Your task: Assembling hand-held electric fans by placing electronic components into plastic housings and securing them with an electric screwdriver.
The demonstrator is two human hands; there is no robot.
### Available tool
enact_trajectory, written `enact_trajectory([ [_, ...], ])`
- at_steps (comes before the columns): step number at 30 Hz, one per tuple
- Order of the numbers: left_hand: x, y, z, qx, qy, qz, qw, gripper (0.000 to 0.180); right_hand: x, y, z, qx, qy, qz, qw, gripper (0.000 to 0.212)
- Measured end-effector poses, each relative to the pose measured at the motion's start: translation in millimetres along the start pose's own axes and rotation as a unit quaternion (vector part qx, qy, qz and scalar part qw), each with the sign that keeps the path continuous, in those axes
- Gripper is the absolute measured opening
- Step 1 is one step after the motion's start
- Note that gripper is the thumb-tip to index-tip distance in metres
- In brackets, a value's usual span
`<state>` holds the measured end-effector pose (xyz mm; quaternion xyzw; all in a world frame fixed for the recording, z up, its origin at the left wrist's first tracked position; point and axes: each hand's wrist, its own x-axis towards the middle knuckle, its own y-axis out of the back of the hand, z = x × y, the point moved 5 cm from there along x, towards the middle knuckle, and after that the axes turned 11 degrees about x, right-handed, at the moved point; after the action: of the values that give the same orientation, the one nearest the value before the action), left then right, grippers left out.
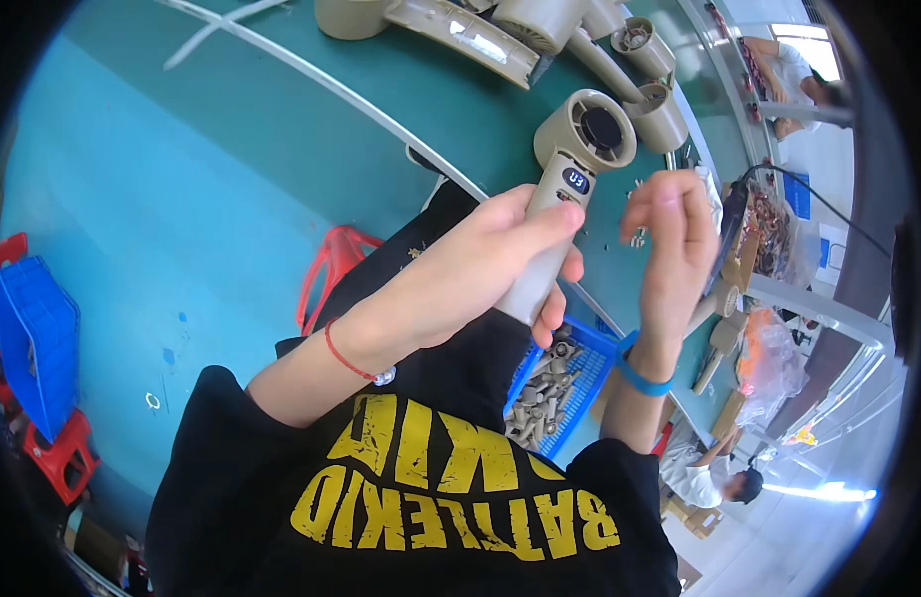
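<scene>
A beige handheld fan (550,239) is in my left hand (480,264), which wraps round its handle with the thumb along the front. The fan tilts up and away, its round head (592,129) showing a dark hub inside the ring. A small oval display (576,180) on the neck is lit, just above my thumb. To the right of the fan, my right hand (674,234) is raised apart from it. Its fingers are bent and partly smeared by motion, and I see no object in them. The fan's lower end is partly covered by my left fingers.
Beige fan housings (659,119) and a curved shell (465,40) lie on the green worktable (590,289). Below stands a blue basket (605,363) of small beige parts. Red stools (336,264) and a blue crate (38,343) are leftward. Other people (704,478) sit at right.
</scene>
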<state>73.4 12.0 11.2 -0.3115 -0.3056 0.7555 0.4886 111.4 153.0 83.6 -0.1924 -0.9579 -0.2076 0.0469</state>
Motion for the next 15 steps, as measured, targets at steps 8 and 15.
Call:
enact_trajectory([
  [8,1.8,-8.4,-6.4,0.215,-0.102,0.076,0.968,0.043,-61.9,-38.5,-11.9,0.1,-0.155,0.001,0.983,0.048],
  [15,-13.6,-12.3,25.0,0.495,-0.001,0.129,0.859,0.043,-94.6,-23.8,-8.7,0.288,-0.283,0.019,0.914,0.061],
])
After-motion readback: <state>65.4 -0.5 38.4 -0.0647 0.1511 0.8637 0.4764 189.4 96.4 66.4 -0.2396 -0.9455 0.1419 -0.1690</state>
